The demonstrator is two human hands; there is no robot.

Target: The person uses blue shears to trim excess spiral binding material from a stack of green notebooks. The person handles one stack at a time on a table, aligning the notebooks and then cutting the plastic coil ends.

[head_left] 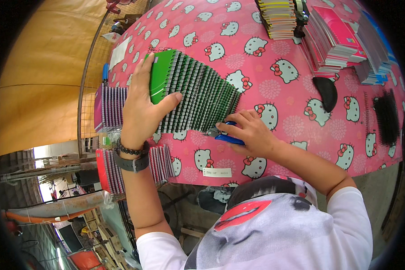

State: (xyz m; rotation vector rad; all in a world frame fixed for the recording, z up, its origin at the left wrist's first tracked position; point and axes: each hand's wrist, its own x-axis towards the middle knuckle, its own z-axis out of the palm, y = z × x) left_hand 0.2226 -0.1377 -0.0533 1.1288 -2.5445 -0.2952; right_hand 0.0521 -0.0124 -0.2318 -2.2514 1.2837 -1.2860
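A fanned row of green spiral notebooks (198,92) rests on the pink table, black wire coils facing up. My left hand (141,101) holds its left end, with fingers stretched along the green cover and the thumb over the coils. At the row's lower right corner, my right hand (247,132) is closed around blue-handled pliers (229,137). The pliers' metal jaws point left at the coil ends; whether they touch a wire is too small to tell.
Purple spiral notebooks (110,108) and red ones (159,164) stand along the left edge. Yellow-edged books (276,18), pink booklets (333,40) and blue ones (373,54) are stacked at the far right. A black curved object (325,93) and black wire coils (386,118) lie on the right. A paper label (217,172) sits near the front edge.
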